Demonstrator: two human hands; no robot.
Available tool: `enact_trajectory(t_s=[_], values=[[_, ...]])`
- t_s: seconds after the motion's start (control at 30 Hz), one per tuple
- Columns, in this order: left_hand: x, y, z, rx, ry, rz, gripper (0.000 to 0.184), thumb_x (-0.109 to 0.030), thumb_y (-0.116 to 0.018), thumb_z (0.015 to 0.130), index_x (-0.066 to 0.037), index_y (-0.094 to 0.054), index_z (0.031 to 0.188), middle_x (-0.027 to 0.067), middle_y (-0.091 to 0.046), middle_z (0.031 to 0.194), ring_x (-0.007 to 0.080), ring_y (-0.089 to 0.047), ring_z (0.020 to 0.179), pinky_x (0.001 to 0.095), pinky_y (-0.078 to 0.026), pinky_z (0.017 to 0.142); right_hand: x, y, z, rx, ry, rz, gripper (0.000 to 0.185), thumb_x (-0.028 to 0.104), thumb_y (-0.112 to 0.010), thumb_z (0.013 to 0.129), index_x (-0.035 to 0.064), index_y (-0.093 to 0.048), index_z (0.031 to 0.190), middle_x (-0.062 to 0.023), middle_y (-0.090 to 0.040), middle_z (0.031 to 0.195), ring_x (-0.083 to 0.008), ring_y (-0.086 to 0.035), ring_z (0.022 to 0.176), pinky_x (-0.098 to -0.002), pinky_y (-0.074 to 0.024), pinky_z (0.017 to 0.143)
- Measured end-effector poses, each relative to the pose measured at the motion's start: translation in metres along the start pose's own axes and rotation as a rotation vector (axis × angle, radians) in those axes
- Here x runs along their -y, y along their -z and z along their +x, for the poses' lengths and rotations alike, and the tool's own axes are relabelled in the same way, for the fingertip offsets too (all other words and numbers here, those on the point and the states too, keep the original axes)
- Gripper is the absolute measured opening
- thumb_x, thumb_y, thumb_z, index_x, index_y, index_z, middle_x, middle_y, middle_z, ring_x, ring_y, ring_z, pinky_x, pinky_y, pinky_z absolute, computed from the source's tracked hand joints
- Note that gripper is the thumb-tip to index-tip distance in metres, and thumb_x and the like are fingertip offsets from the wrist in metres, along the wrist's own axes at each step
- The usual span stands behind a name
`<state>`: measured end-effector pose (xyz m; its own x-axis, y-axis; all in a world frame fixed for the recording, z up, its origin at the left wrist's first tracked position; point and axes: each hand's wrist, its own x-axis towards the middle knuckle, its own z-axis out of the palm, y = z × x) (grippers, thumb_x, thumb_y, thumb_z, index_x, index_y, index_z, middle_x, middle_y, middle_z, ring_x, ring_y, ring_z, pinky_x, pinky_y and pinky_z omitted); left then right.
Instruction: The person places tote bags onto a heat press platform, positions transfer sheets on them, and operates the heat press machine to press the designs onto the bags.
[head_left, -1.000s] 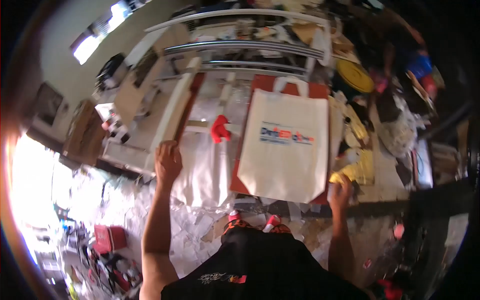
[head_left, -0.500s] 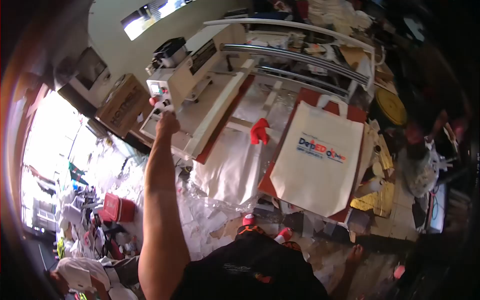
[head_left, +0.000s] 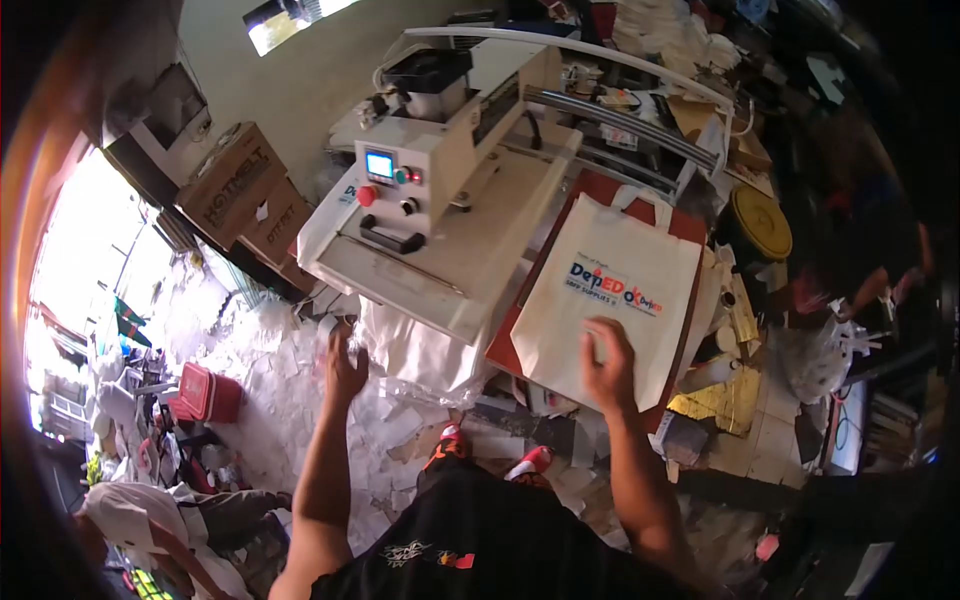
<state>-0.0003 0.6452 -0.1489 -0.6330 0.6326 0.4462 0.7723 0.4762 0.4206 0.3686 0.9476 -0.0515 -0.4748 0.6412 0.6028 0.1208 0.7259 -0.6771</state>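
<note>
A heat press [head_left: 440,190] with a lit display stands in front of me, its wide upper plate over the middle of the bench. Below its front handle [head_left: 392,240], apart from the machine, my left hand [head_left: 346,368] is empty with fingers extended. My right hand [head_left: 609,368] is over the lower part of a white tote bag [head_left: 560,330], fingers slightly bent and thumb apart, holding nothing. Whether it touches the bag I cannot tell. The bag lies flat on a red-brown pad [head_left: 505,345], its printed lettering facing up. White material [head_left: 415,345] hangs below the press plate.
Part of another printed bag [head_left: 340,205] shows left of the press. Cardboard boxes [head_left: 240,190] are stacked at the left, with a red cooler [head_left: 208,392] on the littered floor. A person [head_left: 150,520] is low at the left. A yellow lid [head_left: 760,222] is at the right.
The press head has shifted right, covering the red cloth and exposing a printed bag at the left. My left hand has left the handle. My right hand has risen over the tote bag.
</note>
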Motion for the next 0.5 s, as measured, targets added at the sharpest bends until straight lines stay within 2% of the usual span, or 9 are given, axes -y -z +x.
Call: enact_trajectory(t_s=[0.07, 0.1, 0.23, 0.27, 0.33, 0.37, 0.4, 0.47, 0.5], values=[[0.055, -0.02, -0.085, 0.026, -0.059, 0.081, 0.043, -0.011, -0.065, 0.081, 0.004, -0.053, 0.12, 0.0284, -0.058, 0.115, 0.044, -0.054, 0.109, 0.0474, -0.046, 0.093, 0.039, -0.033, 0.03, 0.058, 0.135, 0.092, 0.021, 0.001, -0.066, 0.084, 0.0018, -0.062, 0.105, -0.0159, -0.064, 0.103, -0.0348, -0.062, 0.097, -0.0421, -0.0507, 0.086], [0.049, -0.007, -0.115, 0.205, 0.185, -0.02, 0.037, -0.012, -0.066, 0.081, 0.001, -0.058, 0.114, 0.0268, -0.059, 0.113, 0.0439, -0.055, 0.109, 0.0477, -0.046, 0.094, 0.052, -0.049, 0.041, 0.101, 0.19, 0.087, 0.023, 0.002, -0.067, 0.084, 0.0025, -0.062, 0.106, -0.0149, -0.063, 0.104, -0.0342, -0.061, 0.098, -0.0414, -0.0502, 0.087], [0.153, -0.017, -0.282, 0.381, 0.353, 0.019, 0.029, -0.025, -0.069, 0.082, -0.004, -0.066, 0.102, 0.0255, -0.067, 0.096, 0.0444, -0.063, 0.09, 0.0491, -0.052, 0.08, 0.094, -0.111, 0.076, 0.156, 0.31, -0.009, 0.031, 0.014, -0.07, 0.085, 0.0021, -0.059, 0.112, -0.015, -0.062, 0.11, -0.0336, -0.057, 0.107, -0.0421, -0.0469, 0.092], [0.163, -0.005, -0.309, 0.529, 0.447, 0.072, 0.031, -0.032, -0.068, 0.083, -0.005, -0.068, 0.098, 0.0233, -0.069, 0.088, 0.0431, -0.066, 0.083, 0.0491, -0.054, 0.074, 0.094, -0.126, 0.077, 0.159, 0.27, -0.067, 0.034, 0.02, -0.071, 0.086, 0.0029, -0.06, 0.113, -0.0163, -0.063, 0.109, -0.0337, -0.057, 0.109, -0.0451, -0.0455, 0.092], [0.24, -0.005, -0.382, 0.899, 0.276, 0.005, 0.036, -0.036, -0.061, 0.085, -0.001, -0.067, 0.087, 0.0199, -0.068, 0.074, 0.0348, -0.07, 0.075, 0.0456, -0.055, 0.068, 0.081, -0.147, 0.068, 0.166, 0.223, -0.341, 0.038, 0.026, -0.072, 0.085, 0.0033, -0.06, 0.113, -0.0171, -0.063, 0.108, -0.0344, -0.057, 0.107, -0.0484, -0.0439, 0.092], [0.229, 0.012, -0.39, 1.003, 0.759, -0.008, 0.031, -0.033, -0.062, 0.087, -0.002, -0.066, 0.086, 0.016, -0.066, 0.065, 0.0295, -0.068, 0.064, 0.0444, -0.055, 0.062, 0.074, -0.156, 0.063, 0.186, 0.18, -0.588, 0.042, 0.032, -0.072, 0.084, 0.0036, -0.06, 0.113, -0.0179, -0.063, 0.107, -0.0351, -0.057, 0.105, -0.0518, -0.0423, 0.091], [0.243, 0.034, -0.416, 0.936, 0.714, -0.338, 0.025, -0.029, -0.063, 0.089, -0.004, -0.066, 0.088, 0.0109, -0.062, 0.063, 0.0252, -0.064, 0.057, 0.0416, -0.054, 0.056, 0.069, -0.16, 0.059, 0.096, 0.143, -0.654, 0.045, 0.039, -0.073, 0.082, 0.0057, -0.061, 0.11, -0.017, -0.066, 0.099, -0.0358, -0.06, 0.095, -0.0552, -0.0402, 0.088], [0.252, 0.059, -0.436, 0.843, 1.458, -0.526, 0.02, -0.026, -0.064, 0.09, -0.007, -0.065, 0.092, 0.0077, -0.059, 0.067, 0.0241, -0.063, 0.059, 0.0393, -0.052, 0.053, 0.07, -0.148, 0.062, 0.104, -0.033, -0.648, 0.037, 0.041, -0.071, 0.083, 0.007, -0.066, 0.096, -0.0146, -0.067, 0.087, -0.0358, -0.063, 0.087, -0.0515, -0.0421, 0.084], [0.273, 0.065, -0.447, 0.862, 1.452, -0.533, 0.02, -0.026, -0.064, 0.09, -0.007, -0.065, 0.092, 0.0077, -0.059, 0.067, 0.0241, -0.063, 0.059, 0.0393, -0.052, 0.053, 0.075, -0.141, 0.061, 0.05, -0.03, -0.685, 0.035, 0.042, -0.071, 0.083, 0.0079, -0.068, 0.091, -0.0136, -0.069, 0.086, -0.0363, -0.063, 0.086, -0.0502, -0.0436, 0.081]])
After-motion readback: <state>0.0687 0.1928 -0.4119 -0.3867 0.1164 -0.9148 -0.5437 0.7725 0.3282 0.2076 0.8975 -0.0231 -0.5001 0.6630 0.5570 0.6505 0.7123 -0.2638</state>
